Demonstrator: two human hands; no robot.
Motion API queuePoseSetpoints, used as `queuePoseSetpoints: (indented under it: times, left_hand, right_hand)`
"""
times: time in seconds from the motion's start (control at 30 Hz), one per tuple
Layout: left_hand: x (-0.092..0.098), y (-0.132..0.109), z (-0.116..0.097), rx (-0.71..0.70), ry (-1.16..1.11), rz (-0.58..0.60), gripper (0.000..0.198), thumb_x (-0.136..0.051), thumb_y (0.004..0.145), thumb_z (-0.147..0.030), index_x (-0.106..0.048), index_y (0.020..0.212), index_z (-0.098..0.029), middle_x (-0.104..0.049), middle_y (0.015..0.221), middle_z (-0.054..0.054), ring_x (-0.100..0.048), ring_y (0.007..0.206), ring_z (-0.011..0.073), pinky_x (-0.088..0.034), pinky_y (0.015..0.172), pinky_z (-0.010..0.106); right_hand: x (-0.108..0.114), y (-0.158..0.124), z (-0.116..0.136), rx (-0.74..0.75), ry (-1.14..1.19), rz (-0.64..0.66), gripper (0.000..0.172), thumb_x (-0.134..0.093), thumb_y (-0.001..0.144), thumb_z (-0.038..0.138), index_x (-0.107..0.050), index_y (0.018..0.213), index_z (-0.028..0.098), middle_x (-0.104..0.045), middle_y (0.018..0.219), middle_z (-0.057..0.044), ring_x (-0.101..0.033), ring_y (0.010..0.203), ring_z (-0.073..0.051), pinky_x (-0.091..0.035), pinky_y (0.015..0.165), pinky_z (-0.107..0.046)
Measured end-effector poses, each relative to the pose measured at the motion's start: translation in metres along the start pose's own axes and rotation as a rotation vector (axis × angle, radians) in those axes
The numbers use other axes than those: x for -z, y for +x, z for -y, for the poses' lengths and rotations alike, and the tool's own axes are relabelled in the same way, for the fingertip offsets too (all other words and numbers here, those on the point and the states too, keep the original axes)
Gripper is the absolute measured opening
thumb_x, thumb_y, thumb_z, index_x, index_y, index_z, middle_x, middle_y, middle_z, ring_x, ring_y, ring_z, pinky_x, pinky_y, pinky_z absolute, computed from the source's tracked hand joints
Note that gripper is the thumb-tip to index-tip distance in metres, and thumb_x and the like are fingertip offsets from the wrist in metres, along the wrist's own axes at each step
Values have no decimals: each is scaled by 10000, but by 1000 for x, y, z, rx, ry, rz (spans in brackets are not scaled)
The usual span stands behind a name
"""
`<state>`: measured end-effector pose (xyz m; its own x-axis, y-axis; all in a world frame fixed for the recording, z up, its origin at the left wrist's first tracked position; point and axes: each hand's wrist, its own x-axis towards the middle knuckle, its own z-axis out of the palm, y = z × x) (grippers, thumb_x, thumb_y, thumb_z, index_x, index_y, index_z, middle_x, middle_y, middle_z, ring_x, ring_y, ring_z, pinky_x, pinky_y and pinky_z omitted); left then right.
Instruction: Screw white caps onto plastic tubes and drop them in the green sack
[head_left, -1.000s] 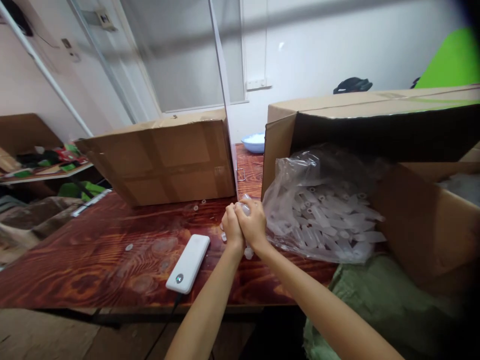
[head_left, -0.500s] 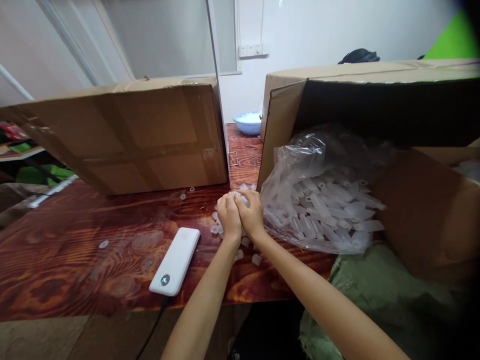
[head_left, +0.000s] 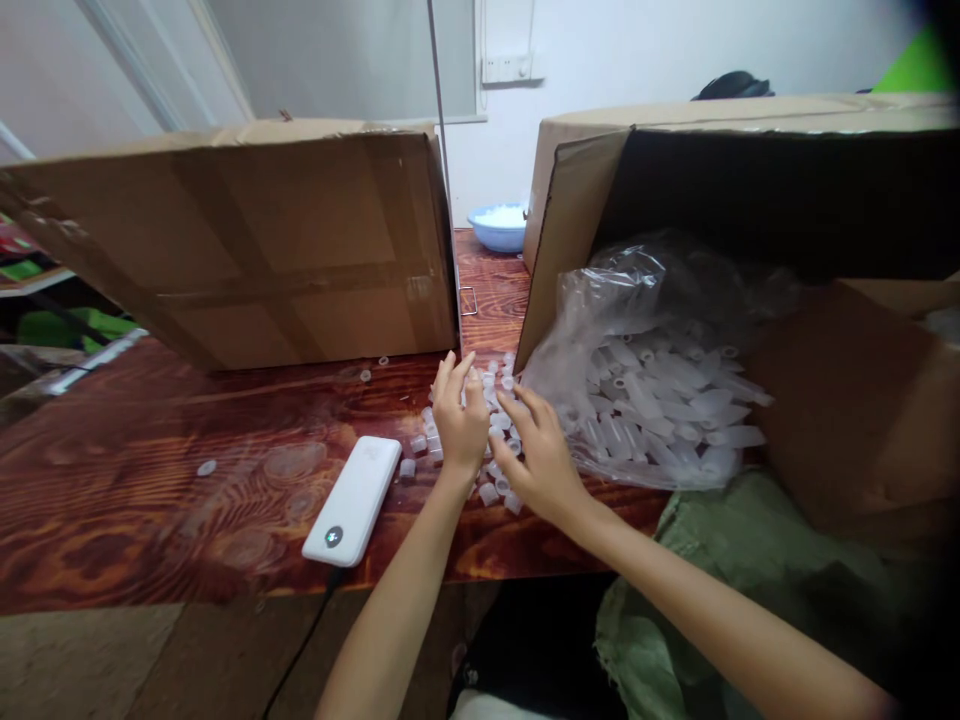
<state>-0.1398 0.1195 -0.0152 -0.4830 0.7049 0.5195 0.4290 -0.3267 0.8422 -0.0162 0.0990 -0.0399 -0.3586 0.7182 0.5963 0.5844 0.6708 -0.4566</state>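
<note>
Small translucent plastic caps (head_left: 489,493) lie in a loose heap on the reddish wooden table (head_left: 247,430). Over the left part of the heap is my left hand (head_left: 459,415), its fingers apart and pointing away from me. My right hand (head_left: 541,455) is spread at the heap's right side, its fingertips close to the caps. I see nothing held in either hand. To the right, a clear plastic bag (head_left: 577,350) spills many frosted plastic tubes (head_left: 675,400) near my right hand. Some caps are hidden beneath my hands.
A white power bank (head_left: 354,500) with a black cable lies left of the heap. Behind stands a closed cardboard box (head_left: 300,260); an open carton (head_left: 574,210) surrounds the bag. A blue basin (head_left: 499,235) sits at the back. Green sacking (head_left: 720,570) hangs at the right front.
My hands were clasped together over the heap; now they are parted, with the right one moved to the right. More loose caps show between and around them, some nearer the power bank.
</note>
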Motion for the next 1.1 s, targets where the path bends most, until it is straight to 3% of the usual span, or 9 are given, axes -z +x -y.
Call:
queuePoseSetpoints:
  times: [0.17,0.27,0.37,0.53,0.73,0.87,1.1]
  left_hand:
    - [48,-35,-11,-239,234,-31,335,-397,969,-267,-586,1231,-178,-527,1377,112,-430,1332,224,-315,1136,420]
    - [74,-62,-1,-269,425,11,344,-440,956,-265,-542,1268,-163,-491,1397,148,-395,1354,255,-313,1134,459]
    - [88,-80,16,-242,560,67,382,-469,941,-283,-518,1294,-145,-465,1407,183,-389,1350,297,-324,1121,511]
    - [90,-87,32,-171,574,124,395,-457,945,-289,-506,1299,-120,-496,1371,194,-423,1327,298,-363,1106,512]
    - [87,-87,31,-163,533,199,344,-449,952,-285,-537,1247,-130,-527,1345,175,-477,1274,278,-397,1085,499]
    - [90,-88,28,-139,434,251,314,-412,971,-283,-547,1221,-150,-546,1320,146,-489,1263,240,-398,1087,453]
    - [95,-89,24,-106,366,186,300,-398,967,-314,-591,1152,-178,-626,1175,106,-560,1149,228,-427,1045,416]
  right_hand:
    - [2,-58,17,148,-151,172,730,-693,787,466,-453,1409,169,-388,1491,-186,-220,1416,-407,-189,1110,-648]
    - [-7,-59,15,159,-220,182,758,-682,803,472,-425,1429,130,-336,1516,-216,-186,1425,-415,-165,1112,-644]
    - [-11,-52,12,172,-264,194,736,-659,817,489,-450,1407,101,-355,1505,-218,-224,1410,-409,-173,1119,-619]
    - [-9,-54,15,212,-307,174,501,-564,907,442,-573,1276,103,-504,1398,-182,-350,1336,-359,-261,1095,-530]
    - [-7,-59,18,249,-313,155,290,-514,947,301,-639,1153,139,-634,1129,-147,-532,1011,-283,-430,852,-422]
    - [-6,-56,20,241,-299,194,190,-522,934,260,-662,1022,166,-624,999,-120,-521,895,-259,-442,765,-386]
    - [-5,-53,23,157,-291,206,120,-561,900,267,-627,963,189,-590,988,-90,-487,908,-251,-440,769,-369]
